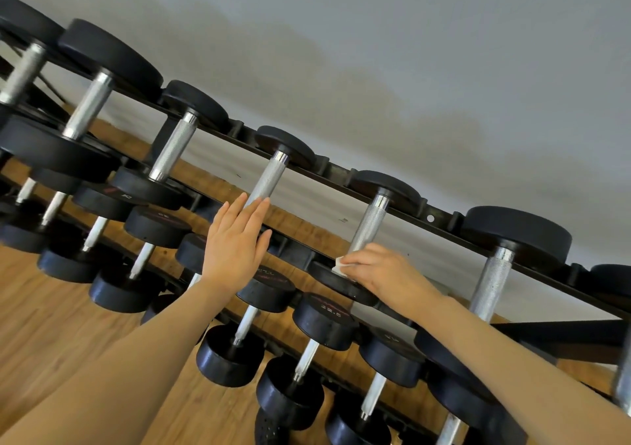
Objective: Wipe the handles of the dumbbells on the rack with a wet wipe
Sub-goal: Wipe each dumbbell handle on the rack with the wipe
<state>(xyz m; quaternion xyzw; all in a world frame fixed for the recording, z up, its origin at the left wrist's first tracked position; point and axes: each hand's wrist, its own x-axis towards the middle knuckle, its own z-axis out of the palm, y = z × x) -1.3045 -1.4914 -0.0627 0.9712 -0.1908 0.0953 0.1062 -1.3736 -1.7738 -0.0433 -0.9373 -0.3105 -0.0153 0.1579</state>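
A black rack (444,217) holds rows of black dumbbells with knurled silver handles. My left hand (235,246) lies flat, fingers straight, over the near end of one top-row handle (269,178). My right hand (379,270) grips the near end of the neighbouring handle (370,220) to the right, with a white wet wipe (340,267) pinched between fingers and metal. Only a small corner of the wipe shows by my fingertips. The near weight head of the left-hand dumbbell is hidden behind my left hand.
More top-row dumbbells stand to the left (174,145) and right (495,280). Lower rows of smaller dumbbells (324,318) run beneath my forearms. A wooden floor (51,311) lies below and a grey wall (409,51) stands behind the rack.
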